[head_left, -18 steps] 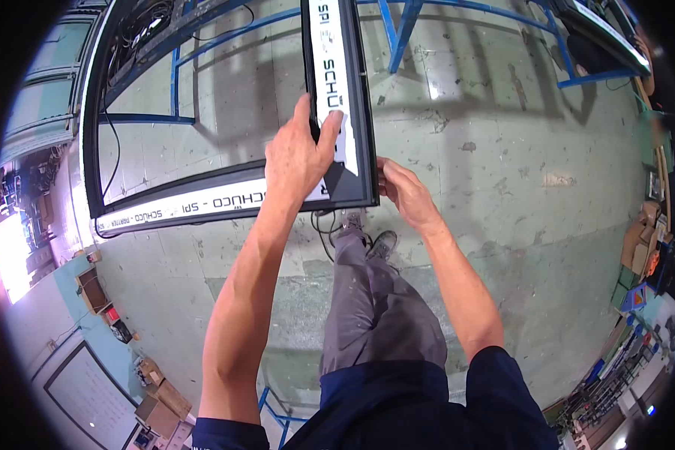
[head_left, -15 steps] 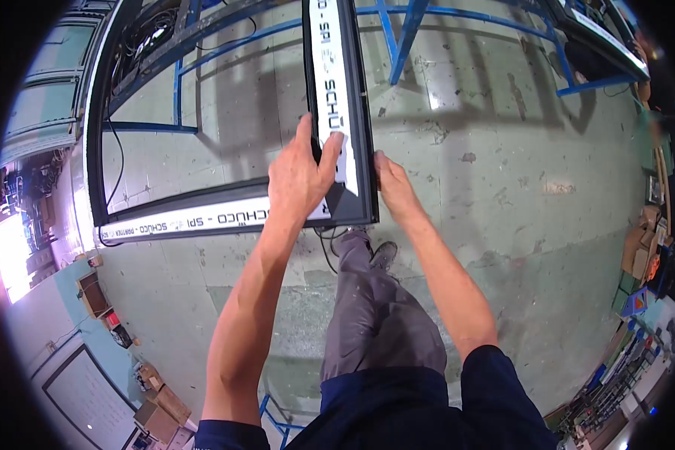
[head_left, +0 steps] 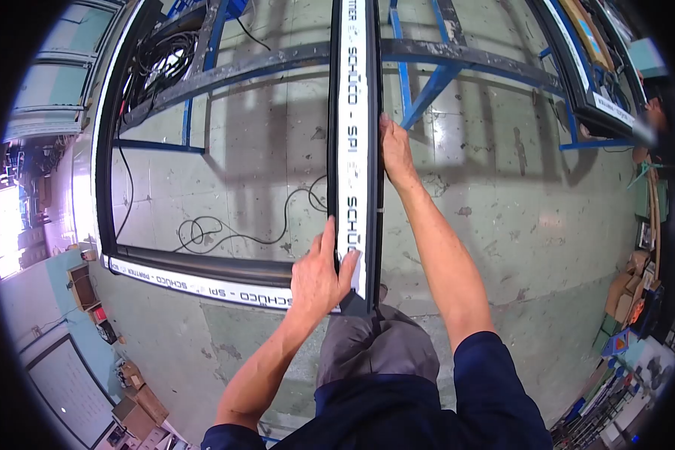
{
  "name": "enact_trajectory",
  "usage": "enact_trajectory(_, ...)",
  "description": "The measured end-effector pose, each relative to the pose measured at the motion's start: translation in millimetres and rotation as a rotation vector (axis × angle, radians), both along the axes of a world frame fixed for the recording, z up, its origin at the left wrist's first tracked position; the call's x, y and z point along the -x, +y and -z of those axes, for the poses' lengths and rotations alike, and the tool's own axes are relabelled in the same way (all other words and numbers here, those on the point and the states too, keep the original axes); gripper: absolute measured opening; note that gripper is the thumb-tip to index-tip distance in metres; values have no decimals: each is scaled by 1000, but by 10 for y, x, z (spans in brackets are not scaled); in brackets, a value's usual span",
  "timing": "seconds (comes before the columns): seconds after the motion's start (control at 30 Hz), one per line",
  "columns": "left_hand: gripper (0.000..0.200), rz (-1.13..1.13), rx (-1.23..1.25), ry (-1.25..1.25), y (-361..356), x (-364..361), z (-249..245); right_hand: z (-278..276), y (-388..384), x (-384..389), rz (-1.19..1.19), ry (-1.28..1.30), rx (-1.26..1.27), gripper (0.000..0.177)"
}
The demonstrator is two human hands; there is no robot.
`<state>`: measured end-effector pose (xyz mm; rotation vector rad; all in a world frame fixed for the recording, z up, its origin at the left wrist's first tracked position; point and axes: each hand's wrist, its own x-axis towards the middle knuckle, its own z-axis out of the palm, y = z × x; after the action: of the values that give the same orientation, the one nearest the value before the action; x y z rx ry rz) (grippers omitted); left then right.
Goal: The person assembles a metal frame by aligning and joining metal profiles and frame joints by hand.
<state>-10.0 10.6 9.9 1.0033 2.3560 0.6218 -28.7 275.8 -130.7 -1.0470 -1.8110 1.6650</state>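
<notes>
Evidently the frame (head_left: pixel 358 180) lies under the loosely gripping left hand (head_left: pixel 319 279), right hand (head_left: pixel 397 159) cupping its side.

Looks like a black window frame (head_left: pixel 352 161), rectangular and open across the middle. Bears white film (head_left: pixel 351 97) along the rails, printed "SCHÜCO - SPI" and, on the near rail (head_left: pixel 217 292), also "SCHÜCO - PARTNER". Shows bare black at the near right corner, past the film's ragged end. Lies printed face up, reaching over the dark beam of a blue trestle (head_left: pixel 277 64) and on beyond the top edge of the view.
</notes>
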Motion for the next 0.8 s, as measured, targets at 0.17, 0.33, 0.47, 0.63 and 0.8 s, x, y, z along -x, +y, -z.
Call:
enact_trajectory(0.17, 74, 27, 19, -3, 17, 16, -10, -252, 392, 375, 35, -56, 83, 67)
enact_trajectory(0.33, 75, 7, 57, -41, 45, 38, -80, -414, 649, 573, -42, -353, -354, 42)
enact_trajectory(0.47, 75, -43, -28, 11, 86, 51, -142, -695, 968, 652, -71, -394, -960, 43)
enact_trajectory(0.63, 75, -51, -195, 206, 542, 13, -211, -471, 1553, 1026, -261, -366, -988, 51)
enact_trajectory(0.8, 77, 118, -35, 186, 2045, 29, -208, -511, 2078, 1366, -351, -297, -824, 55)
